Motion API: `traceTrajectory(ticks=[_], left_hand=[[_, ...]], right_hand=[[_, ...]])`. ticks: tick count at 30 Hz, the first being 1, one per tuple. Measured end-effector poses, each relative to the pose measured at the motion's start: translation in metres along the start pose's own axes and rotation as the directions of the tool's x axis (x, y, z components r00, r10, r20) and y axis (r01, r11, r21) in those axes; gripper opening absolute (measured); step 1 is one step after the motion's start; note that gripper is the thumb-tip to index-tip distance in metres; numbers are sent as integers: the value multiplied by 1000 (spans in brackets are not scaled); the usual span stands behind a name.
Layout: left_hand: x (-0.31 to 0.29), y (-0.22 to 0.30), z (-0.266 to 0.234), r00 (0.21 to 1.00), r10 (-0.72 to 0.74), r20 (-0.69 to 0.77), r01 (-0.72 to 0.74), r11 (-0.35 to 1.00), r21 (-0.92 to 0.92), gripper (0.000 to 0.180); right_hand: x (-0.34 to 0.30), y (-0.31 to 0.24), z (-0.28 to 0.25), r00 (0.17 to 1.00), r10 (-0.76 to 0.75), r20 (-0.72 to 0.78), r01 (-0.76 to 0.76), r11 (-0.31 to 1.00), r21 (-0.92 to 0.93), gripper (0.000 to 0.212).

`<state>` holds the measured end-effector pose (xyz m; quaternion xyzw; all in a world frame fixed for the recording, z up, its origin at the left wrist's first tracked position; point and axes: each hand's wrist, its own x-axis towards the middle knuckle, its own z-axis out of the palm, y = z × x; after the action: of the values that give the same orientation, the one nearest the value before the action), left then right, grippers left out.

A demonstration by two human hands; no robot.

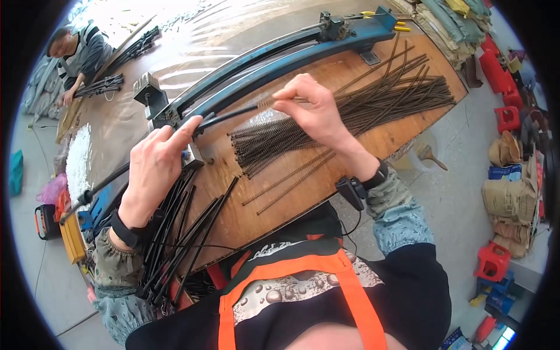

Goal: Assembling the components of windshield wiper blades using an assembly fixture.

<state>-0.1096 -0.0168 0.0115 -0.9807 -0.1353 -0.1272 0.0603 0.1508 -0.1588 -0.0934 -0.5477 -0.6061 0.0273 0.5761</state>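
A long black rod point(232, 114) slants across the near side of the bench, and my left hand point(155, 170) is closed around it with the index finger stretched along it. At the rod's upper right end, my right hand point(315, 111) pinches a thin coil spring point(265, 104). The spring meets the rod tip; whether it sits over the tip or just touches it I cannot tell. Under my right wrist lies a thick heap of long dark coil springs point(274, 146), with a couple apart from it nearer me. Several black rods point(201, 233) lie in a bundle below my left hand.
A blue metal rail fixture point(280, 65) with clamps at its ends runs across the wooden bench point(326, 181). Another person point(81, 55) handles black rods at the far left. White sticks point(79, 154) lie at left. A brush point(431, 158) and red stools point(493, 261) are at right.
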Motion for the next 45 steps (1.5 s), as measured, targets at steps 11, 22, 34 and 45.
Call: traceTrajectory(ticks=[11,22,34,45], left_hand=[[-26,-4,-17,995,-33,90,37,998,-51,45],[-46,-23,-14,998,-67,-2,66,995,-78,37],[-106,-120,-85,808,-399,-434,397,912,-98,19],[-195,-152,-76,741,-565,-364,570,815,-104,24]], right_hand=[[6,-15,23,976,-195,97,201,978,-57,22],[15,-19,57,913,-389,-122,355,906,-232,28],[120,-23,160,943,124,308,-196,957,214,18],[158,-7,228,865,-313,393,293,950,111,19]])
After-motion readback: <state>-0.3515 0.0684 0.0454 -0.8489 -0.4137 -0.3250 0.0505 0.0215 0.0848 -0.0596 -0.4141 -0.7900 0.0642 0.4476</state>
